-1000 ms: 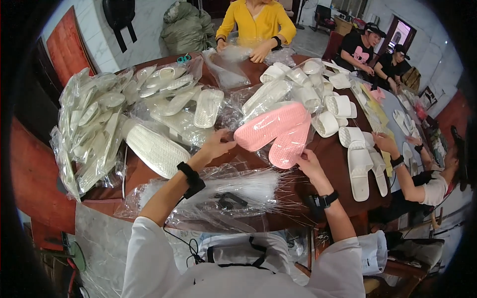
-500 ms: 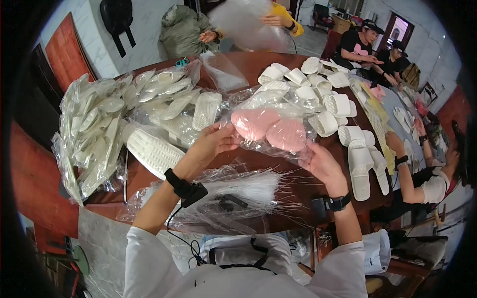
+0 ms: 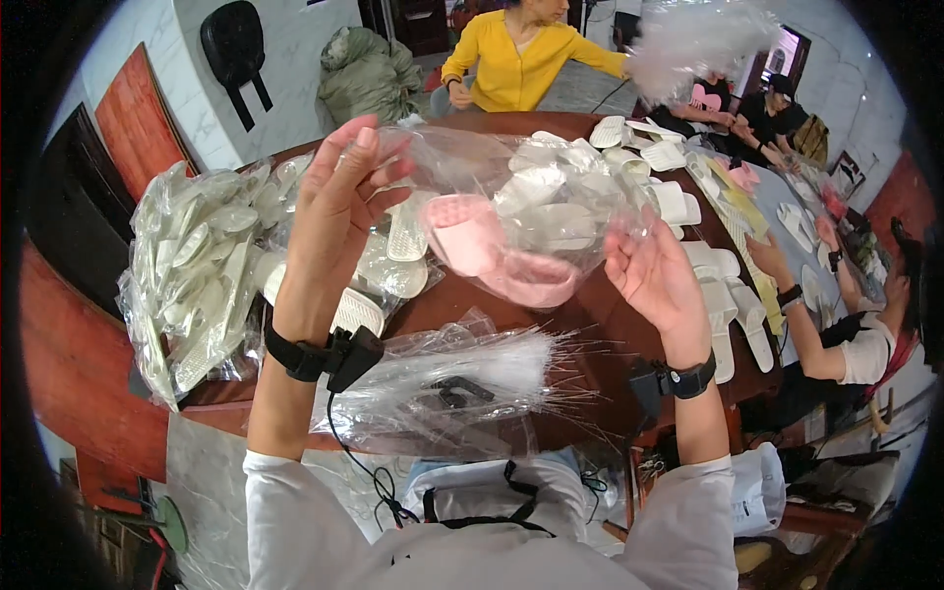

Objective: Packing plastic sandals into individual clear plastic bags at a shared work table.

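A pair of pink slippers point(image 3: 497, 258) sits inside a clear plastic bag point(image 3: 511, 187) that I hold up in the air above the brown table point(image 3: 590, 334). My left hand point(image 3: 339, 211) grips the bag's left edge with the fingers raised. My right hand point(image 3: 654, 275) holds the bag's right edge. Both wrists wear black bands. A stack of clear empty bags point(image 3: 442, 379) lies on the table's near edge below my hands.
A heap of bagged white slippers point(image 3: 197, 275) lies to the left. Loose white slippers point(image 3: 688, 211) cover the table's far and right side. A person in yellow point(image 3: 521, 59) sits at the far end; another person's arms point(image 3: 816, 334) work at the right.
The pink slippers went from bare in my hands into the clear bag. Both hands have lifted the bagged pair up off the table toward the camera.
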Motion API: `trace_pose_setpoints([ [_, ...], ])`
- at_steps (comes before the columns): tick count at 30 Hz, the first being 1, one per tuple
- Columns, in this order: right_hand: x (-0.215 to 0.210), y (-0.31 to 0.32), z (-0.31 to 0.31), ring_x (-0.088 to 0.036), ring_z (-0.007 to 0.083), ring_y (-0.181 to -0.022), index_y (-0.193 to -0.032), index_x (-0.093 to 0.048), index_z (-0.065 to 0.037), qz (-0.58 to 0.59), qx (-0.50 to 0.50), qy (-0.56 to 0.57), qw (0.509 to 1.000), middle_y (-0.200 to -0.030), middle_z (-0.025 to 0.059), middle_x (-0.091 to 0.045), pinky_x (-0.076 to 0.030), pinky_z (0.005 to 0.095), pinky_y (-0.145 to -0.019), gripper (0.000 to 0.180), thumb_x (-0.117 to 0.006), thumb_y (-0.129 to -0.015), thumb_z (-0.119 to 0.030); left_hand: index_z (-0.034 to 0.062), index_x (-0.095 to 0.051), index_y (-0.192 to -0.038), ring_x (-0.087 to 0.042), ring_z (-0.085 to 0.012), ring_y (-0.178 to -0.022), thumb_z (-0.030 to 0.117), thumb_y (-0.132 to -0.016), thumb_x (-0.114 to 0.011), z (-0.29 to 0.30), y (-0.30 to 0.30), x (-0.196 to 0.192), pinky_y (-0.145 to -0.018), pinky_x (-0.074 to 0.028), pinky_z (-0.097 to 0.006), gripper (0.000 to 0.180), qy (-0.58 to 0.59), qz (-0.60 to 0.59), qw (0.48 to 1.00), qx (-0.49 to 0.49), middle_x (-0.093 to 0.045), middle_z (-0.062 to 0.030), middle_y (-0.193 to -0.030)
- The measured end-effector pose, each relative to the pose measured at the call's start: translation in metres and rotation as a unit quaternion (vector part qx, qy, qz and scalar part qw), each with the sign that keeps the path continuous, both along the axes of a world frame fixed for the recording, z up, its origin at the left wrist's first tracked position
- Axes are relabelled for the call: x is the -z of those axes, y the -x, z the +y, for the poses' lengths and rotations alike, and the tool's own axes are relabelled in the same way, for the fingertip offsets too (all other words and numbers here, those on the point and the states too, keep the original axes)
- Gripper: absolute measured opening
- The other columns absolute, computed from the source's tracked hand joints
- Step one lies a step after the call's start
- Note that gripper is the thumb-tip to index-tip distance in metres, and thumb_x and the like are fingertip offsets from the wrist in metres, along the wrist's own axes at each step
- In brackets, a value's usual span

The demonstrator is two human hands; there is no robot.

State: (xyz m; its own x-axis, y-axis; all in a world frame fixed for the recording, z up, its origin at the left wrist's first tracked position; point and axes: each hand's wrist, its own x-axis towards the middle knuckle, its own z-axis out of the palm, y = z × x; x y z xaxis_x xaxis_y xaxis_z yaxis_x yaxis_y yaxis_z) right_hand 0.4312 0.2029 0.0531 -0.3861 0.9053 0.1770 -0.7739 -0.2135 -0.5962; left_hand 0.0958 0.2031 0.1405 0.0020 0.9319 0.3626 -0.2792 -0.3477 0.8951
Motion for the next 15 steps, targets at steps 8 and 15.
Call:
trace_pose_setpoints([
  [8,0.005,0.022,-0.033,-0.06,0.0226,-0.111,-0.129,-0.049,-0.002,-0.247,0.057,-0.102,0.962,-0.126,0.013,-0.056,-0.054,0.0329,-0.084,0.039,-0.057,-0.097,-0.024,0.0038,-0.048,-0.127,-0.063,-0.0187,-0.105,0.021,-0.097,-0.06,-0.016,0.036,0.009,-0.089,-0.052,-0.03,0.037,-0.05,0.034,0.998,-0.032,-0.062,-0.0134,-0.12],
  [15,0.044,0.067,-0.035,-0.056,0.0138,-0.095,-0.119,-0.048,-0.004,-0.404,0.202,-0.203,0.869,-0.108,0.0057,-0.052,-0.052,0.0293,-0.077,0.043,-0.072,-0.084,-0.006,0.0057,-0.062,-0.098,-0.066,-0.0145,-0.083,0.015,-0.098,-0.058,-0.04,0.072,0.011,-0.077,-0.055,-0.028,0.01,-0.111,-0.005,0.992,-0.065,-0.069,-0.0103,-0.096],
])
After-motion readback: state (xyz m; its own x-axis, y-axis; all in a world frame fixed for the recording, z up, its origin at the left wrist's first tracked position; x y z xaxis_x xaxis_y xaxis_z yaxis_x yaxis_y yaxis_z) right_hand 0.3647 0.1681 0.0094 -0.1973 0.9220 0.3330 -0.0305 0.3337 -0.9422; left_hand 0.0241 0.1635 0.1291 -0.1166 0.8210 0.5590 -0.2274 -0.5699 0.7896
